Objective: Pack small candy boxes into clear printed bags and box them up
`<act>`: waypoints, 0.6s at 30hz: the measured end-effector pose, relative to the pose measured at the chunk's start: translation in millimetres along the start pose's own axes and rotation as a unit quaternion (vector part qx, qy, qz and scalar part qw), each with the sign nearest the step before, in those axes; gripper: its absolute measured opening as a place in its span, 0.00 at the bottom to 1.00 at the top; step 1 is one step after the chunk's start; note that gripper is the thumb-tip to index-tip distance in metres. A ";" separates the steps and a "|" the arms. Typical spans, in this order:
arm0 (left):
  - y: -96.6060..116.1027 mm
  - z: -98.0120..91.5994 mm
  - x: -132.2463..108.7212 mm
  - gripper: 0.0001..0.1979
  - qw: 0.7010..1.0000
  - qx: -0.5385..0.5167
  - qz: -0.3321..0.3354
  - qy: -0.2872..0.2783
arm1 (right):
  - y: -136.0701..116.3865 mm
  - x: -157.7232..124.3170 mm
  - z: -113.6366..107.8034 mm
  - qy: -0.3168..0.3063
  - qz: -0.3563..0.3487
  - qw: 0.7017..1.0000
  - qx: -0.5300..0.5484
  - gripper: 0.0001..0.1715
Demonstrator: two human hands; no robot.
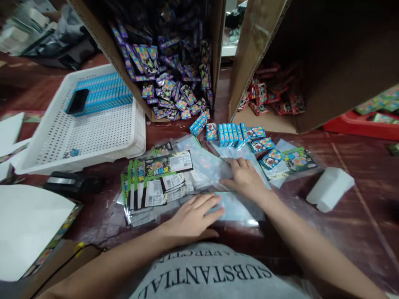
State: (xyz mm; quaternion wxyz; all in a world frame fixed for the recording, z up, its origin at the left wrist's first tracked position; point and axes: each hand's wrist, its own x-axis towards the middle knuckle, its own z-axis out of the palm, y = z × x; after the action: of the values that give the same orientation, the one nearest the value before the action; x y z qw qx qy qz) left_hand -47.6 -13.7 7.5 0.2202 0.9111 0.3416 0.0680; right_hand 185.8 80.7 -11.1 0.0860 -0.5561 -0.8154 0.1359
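Note:
My left hand [193, 216] lies flat on a clear plastic bag [237, 209] near the table's front edge, fingers stretched out. My right hand [245, 178] presses on the pile of clear bags [215, 164] just beyond, fingers curled at the bags' edge; whether it grips one I cannot make out. To the left lies a fanned stack of green and black printed packets [156, 182]. A row of small blue boxes [232, 133] stands behind my right hand, with more packets [286, 160] to the right.
A tipped cardboard box [106, 45] spills purple small boxes [174, 83]. A second cardboard box [249, 54] holds red ones [271, 97]. A white perforated tray [93, 133] with blue boxes and a black phone sits left. A white block [330, 189] lies right.

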 end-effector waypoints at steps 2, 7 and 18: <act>11.0 16.6 13.3 0.47 0.999 0.011 -0.053 0.000 | 7.3 4.0 -10.7 0.018 -0.002 1.000 0.016 0.33; 20.4 0.0 49.9 0.38 0.984 0.006 -0.178 -0.007 | 19.9 -28.8 -58.3 0.197 0.044 0.974 0.102 0.26; 9.8 -51.7 15.8 0.25 0.936 0.136 -0.104 0.306 | -7.3 -57.7 -64.3 0.224 0.120 0.835 0.487 0.28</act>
State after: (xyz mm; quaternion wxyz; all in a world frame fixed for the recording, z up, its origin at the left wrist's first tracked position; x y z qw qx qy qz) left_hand -44.0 8.5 57.6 -0.0152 0.8266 0.4917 0.2734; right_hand 219.2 32.6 52.8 0.5093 -0.5511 -0.5290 0.3962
